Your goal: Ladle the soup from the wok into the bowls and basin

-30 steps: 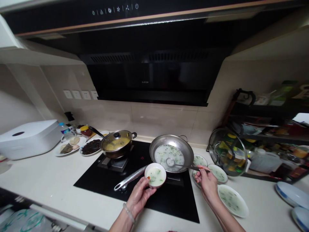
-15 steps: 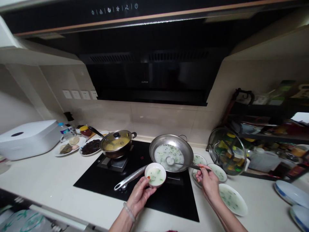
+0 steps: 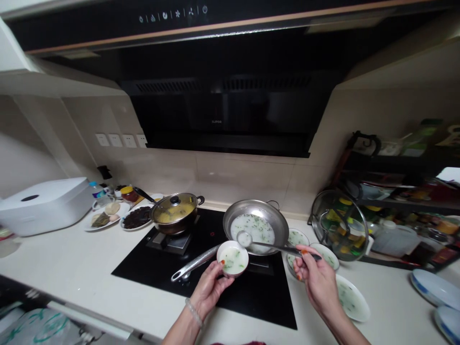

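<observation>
Left hand (image 3: 213, 282): reaches in from the counter's front edge, over the front of the hob (image 3: 151, 273); fingers are closed around the near side of a small bowl (image 3: 241, 273), thumb at the rim. The bowl is close to level, contains pale soup with green pieces, and is above the hob, in front of the wok (image 3: 259, 209). Right hand (image 3: 316, 270): beyond the hob's right edge, above the counter (image 3: 82, 292), gripping the dark handle of a ladle (image 3: 270, 245). The shaft crosses the wok's right rim; the scoop is above the wok's near side, just behind the bowl.

Obstructions: the wok's long handle (image 3: 196, 264) points toward the hob's front-left and is partly covered by the bowl. The right hand and forearm partly hide filled bowls and a white dish (image 3: 365, 316) along the hob's right edge.

Surroundings: a lidded pot (image 3: 179, 226) occupies the hob's back-left corner. A glass lid (image 3: 338, 225) leans upright near the counter's back edge, against the rack (image 3: 398, 206).
</observation>
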### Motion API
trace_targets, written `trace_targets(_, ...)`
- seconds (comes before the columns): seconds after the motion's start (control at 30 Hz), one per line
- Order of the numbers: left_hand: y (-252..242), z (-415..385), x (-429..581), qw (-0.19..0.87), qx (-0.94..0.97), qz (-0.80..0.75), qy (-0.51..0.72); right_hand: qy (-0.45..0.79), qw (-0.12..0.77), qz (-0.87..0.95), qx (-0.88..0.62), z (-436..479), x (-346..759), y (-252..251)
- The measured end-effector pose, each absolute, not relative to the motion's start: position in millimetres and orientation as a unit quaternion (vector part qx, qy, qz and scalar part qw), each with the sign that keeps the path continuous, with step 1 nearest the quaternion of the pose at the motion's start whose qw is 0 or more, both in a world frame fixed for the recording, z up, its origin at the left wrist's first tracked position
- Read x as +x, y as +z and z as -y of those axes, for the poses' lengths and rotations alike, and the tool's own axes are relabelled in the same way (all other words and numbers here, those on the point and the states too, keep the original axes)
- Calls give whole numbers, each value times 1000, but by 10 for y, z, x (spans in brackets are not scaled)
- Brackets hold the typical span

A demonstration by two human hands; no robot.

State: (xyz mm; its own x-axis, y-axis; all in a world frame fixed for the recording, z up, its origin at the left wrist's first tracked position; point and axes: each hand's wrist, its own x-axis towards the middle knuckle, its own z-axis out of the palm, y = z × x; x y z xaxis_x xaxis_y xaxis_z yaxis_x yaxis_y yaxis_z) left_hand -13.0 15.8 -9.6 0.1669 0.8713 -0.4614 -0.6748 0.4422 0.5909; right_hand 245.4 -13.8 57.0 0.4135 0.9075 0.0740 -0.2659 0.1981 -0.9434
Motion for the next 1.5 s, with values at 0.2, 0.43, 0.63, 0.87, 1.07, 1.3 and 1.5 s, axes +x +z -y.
trace_targets(0.2, -102, -161, -135, 755, 129, -383, 516, 373, 637, 455, -498, 362, 2346, 568)
trace_targets(0.43, -84, -146, -128, 756, 132, -383, 515, 246, 548, 673, -432, 545, 2346, 459)
trace_targets(0.63, -62, -157, -128, 754, 129, -388, 514, 237, 596, 627, -443, 498, 2367, 474)
trace_targets(0.87, -85, -151, -129, 752, 128, -392, 514, 304, 653, 450, -527, 181, 2440, 392)
trace_targets(1.07, -78, -155, -127, 753, 129, -394, 511, 270, 608, 472, -579, -56, 2504, 144)
trace_targets(1.3, -80, -159, -136, 754, 124, -391, 514, 256, 548, 515, -608, -198, 2467, -56)
trace_targets(1.5, -91, -167, -148, 754, 127, -390, 513, 292, 602, 455, -588, -296, 2455, -60)
